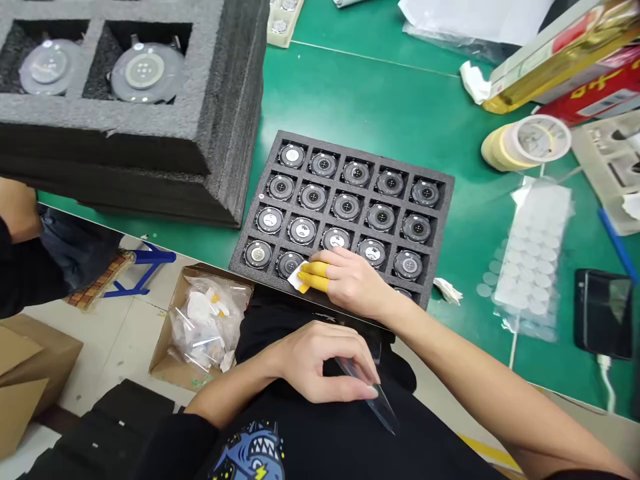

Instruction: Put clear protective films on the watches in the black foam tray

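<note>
A black foam tray (337,157) sits at the green table's near edge, its compartments filled with round dark watch bodies (345,207). Some of these carry white or pale discs on their backs. My right hand (355,280) reaches over the tray's front row. Yellow finger cots cover two of its fingers, which pinch a small white wipe (299,277) against or just beside a front-row watch body (289,264); contact is hard to make out. Above my lap, my left hand (330,360) pinches a clear curved plastic piece (383,410) between thumb and fingers.
Stacked foam trays (235,100) with larger round watch parts stand at left. On the right lie a sheet of clear round stickers (535,253), a tape roll (525,143), a phone (603,313) and crumpled tissue (448,291). A waste-filled box (165,347) stands below; another person's arm (20,210) shows.
</note>
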`<action>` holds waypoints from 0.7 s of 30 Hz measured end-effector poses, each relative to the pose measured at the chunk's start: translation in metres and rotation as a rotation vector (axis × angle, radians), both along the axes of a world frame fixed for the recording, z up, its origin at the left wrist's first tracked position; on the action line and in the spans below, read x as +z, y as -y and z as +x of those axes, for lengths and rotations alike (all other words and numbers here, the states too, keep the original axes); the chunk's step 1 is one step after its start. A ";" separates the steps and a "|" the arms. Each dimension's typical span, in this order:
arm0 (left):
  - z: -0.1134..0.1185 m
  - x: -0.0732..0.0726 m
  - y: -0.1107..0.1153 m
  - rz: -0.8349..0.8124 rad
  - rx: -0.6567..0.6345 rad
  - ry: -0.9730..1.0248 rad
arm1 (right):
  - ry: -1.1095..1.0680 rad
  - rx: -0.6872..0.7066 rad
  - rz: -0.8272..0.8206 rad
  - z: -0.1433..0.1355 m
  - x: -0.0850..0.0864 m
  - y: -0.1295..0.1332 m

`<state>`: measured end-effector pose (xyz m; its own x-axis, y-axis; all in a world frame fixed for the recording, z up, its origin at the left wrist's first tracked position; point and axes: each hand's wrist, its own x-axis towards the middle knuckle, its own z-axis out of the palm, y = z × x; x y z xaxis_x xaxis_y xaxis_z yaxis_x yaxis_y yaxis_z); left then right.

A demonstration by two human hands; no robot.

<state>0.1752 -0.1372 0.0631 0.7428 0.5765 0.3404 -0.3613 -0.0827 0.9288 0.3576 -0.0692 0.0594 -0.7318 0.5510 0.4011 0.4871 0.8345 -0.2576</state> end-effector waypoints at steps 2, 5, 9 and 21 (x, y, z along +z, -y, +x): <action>-0.001 0.000 0.000 -0.011 0.002 0.001 | 0.018 0.052 -0.003 0.003 0.004 -0.001; -0.001 -0.001 0.001 -0.036 -0.009 -0.017 | -0.048 0.026 0.062 0.002 0.005 -0.003; -0.002 -0.001 0.002 -0.063 -0.014 -0.025 | -0.066 -0.024 0.120 -0.002 -0.002 -0.003; 0.000 -0.007 0.005 -0.119 -0.026 -0.030 | -0.090 -0.005 0.097 -0.004 -0.012 0.001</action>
<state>0.1752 -0.1426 0.0562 0.7669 0.5917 0.2484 -0.3341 0.0377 0.9418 0.3540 -0.0703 0.0476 -0.6875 0.5104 0.5165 0.4702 0.8549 -0.2190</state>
